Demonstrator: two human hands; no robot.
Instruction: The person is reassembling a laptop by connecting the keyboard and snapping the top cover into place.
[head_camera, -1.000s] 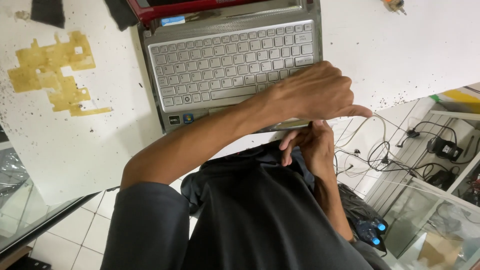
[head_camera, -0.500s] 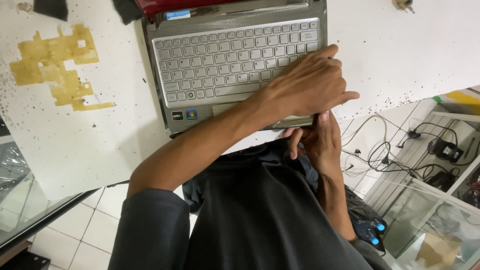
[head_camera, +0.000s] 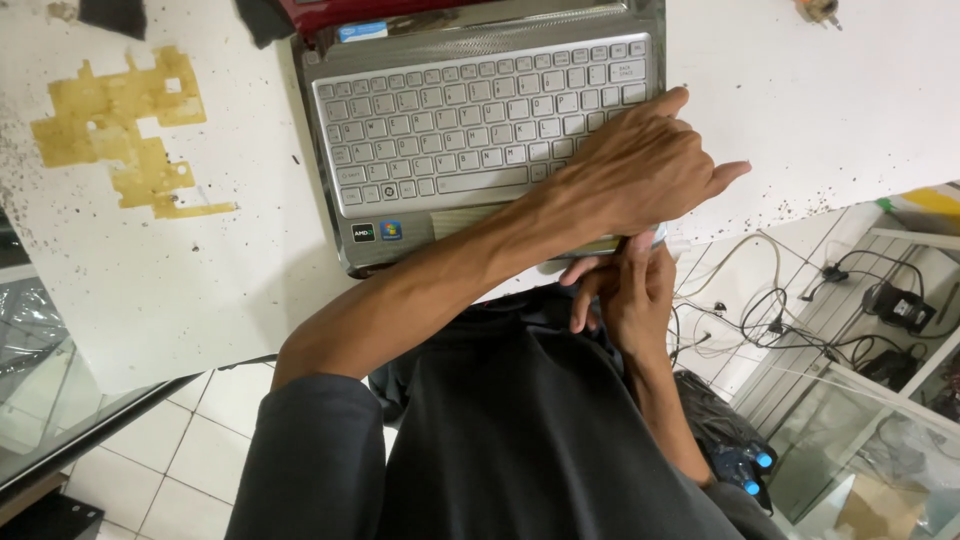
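Head view: the silver laptop (head_camera: 480, 130) sits at the upper centre of the frame on the white table (head_camera: 200, 300), its near edge overhanging the table's front edge. The left hand (head_camera: 640, 170) has moved up from the front edge onto the right palm rest and lower right keys since a second ago; fingers are extended and loosely spread, pressing flat, grasping nothing. The right hand (head_camera: 625, 290) stays below the table line at the laptop's front right corner, fingers curled under it; whether it grips the base, I cannot tell. Judgement: the shift reads as bracing from above while the other hand works the underside. Open room: bare table on the right of the frame; yellow film cut-out (head_camera: 130, 130) upper left; cables (head_camera: 780, 300) lower right.
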